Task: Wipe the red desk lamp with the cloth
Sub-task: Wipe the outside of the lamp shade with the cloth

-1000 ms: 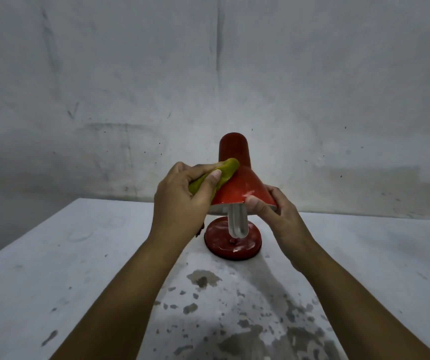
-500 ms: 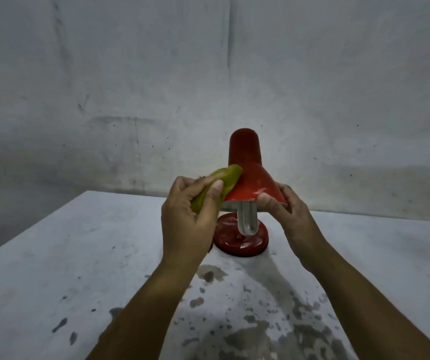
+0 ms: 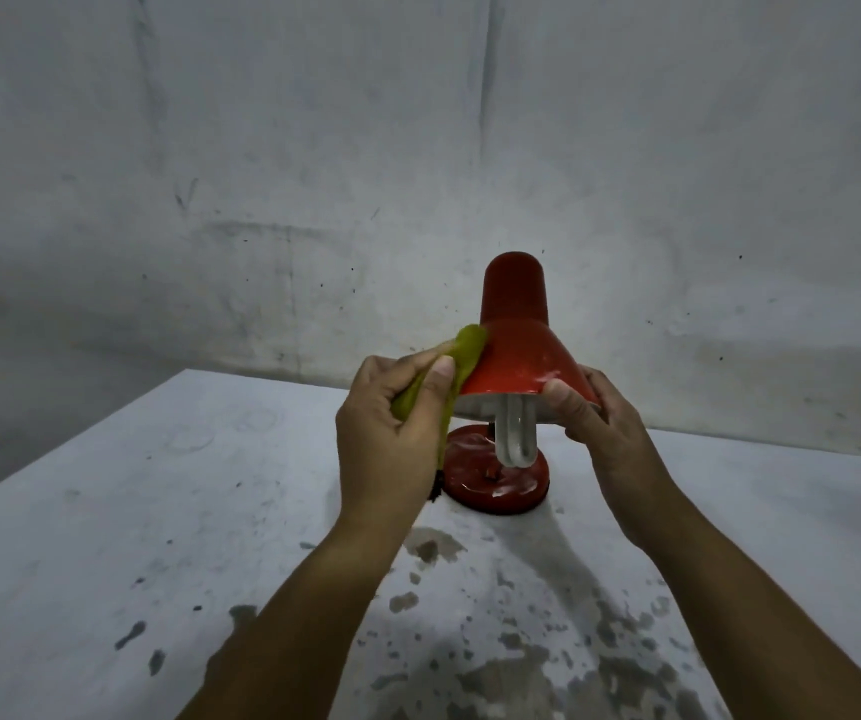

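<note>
Stained white table (image 3: 158,511) meets a scuffed grey wall (image 3: 262,148); left hand (image 3: 392,433) pinches cloth (image 3: 462,350) against lamp (image 3: 516,350), right hand (image 3: 605,428) grips its shade rim.

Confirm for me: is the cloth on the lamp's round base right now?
No, the left hand presses the cloth against the shade, above the base.

A red metal desk lamp (image 3: 514,350) with a cone-shaped shade stands on its round red base (image 3: 496,480) near the far edge of a white, paint-worn table (image 3: 158,511), in front of a grey stained wall (image 3: 418,148). A white looped bulb (image 3: 515,433) hangs below the shade. The left hand (image 3: 392,433) pinches a folded yellow-green cloth (image 3: 462,350) and presses it against the shade's left side. The right hand (image 3: 594,423) grips the shade's lower right rim, thumb on the front.
</note>
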